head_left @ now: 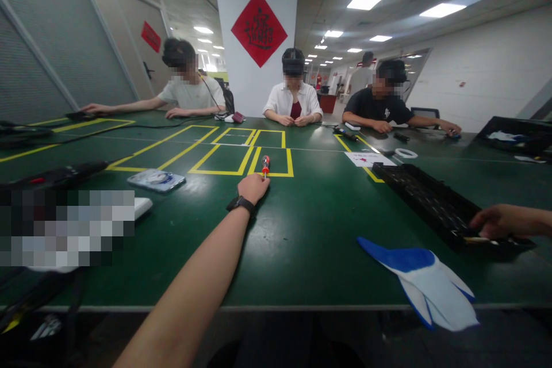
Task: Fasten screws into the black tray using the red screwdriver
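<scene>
Just beyond the outstretched left hand (253,187), its fingers are closing on a red-handled screwdriver (265,164), likely lifting next; the right hand (495,221) is resting, loosely curled, on a black plastic tray (425,195).

table (310,230): smooth, glossy green | glove (426,282): cloth | tray (431,201): black plastic

A green table (310,230) carries everything, marked with yellow tape boxes (241,152) toward 12 o'clock. A red-handled screwdriver (265,165) lies on the tape line near the centre. At 10 o'clock lie a phone (156,180) and, nearer, a white block (142,207). A long black tool (56,175) lies at 9 o'clock. At 3 o'clock sits a black tray (426,198), with a paper sheet (370,158) and a white tape ring (406,153) beyond it at 1 o'clock. A blue-and-white glove (425,282) overhangs the near edge at 5 o'clock.
</scene>
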{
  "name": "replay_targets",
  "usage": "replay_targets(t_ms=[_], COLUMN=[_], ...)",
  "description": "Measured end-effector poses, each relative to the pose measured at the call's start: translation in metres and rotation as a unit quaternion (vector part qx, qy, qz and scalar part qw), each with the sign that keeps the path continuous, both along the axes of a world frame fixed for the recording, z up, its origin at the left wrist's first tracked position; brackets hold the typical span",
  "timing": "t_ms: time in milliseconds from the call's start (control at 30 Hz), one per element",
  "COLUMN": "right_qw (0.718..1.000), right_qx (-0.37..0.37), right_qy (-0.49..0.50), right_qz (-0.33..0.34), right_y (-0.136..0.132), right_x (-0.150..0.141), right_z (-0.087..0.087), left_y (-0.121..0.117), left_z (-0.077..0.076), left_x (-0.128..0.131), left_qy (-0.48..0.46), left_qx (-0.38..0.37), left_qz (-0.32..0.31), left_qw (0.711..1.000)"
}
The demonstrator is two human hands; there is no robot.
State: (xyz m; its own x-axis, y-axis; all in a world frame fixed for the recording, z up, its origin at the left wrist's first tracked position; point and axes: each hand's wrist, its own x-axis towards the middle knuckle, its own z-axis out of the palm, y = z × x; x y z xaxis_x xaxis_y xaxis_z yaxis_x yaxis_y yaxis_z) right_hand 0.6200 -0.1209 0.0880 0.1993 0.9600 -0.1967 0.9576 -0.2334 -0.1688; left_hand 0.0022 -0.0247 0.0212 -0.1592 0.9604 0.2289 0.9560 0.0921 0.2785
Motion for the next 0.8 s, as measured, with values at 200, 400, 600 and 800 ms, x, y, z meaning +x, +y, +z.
replay_targets(t_ms=[200,400,600,800], right_qw=[0.993,0.992,0.990,0.995], right_qx=[-0.107,-0.109,-0.104,0.069], right_qy=[-0.006,-0.015,0.055,-0.033], right_qz=[-0.055,-0.064,-0.077,-0.062], right_y=[0.007,0.005,0.004,0.004], right_x=[-0.005,0.000,0.019,-0.019], right_z=[-0.008,-0.010,-0.003,0.006], left_y=[0.001,0.001,-0.002,0.000], left_z=[0.000,-0.001,0.002,0.001], left_x=[0.000,0.000,0.002,0.001], left_qy=[-0.001,0.003,0.001,0.004], left_qx=[-0.001,0.003,-0.007,-0.004], left_qz=[-0.003,-0.001,0.004,0.003], left_qw=[1.000,1.000,1.000,1.000])
